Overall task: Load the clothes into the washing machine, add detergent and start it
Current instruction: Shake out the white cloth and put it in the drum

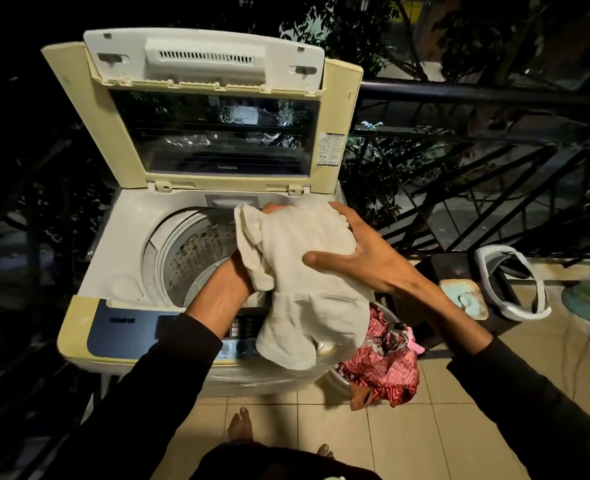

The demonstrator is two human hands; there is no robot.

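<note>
Both hands grip a white cloth (307, 271) over the open washer (127, 271): left hand (231, 285) underneath, right hand (366, 258) fingers clamped on top. Red clothes (387, 368) in basin beside.

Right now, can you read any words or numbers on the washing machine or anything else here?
Control panel: a short dark word is printed at its left, too blurred to read.
Sticker on the right edge of the open lid: small print and symbols, too small to read.
Buttons beside the white cloth: any labels are too small to read.
Nothing else shows text.
</note>
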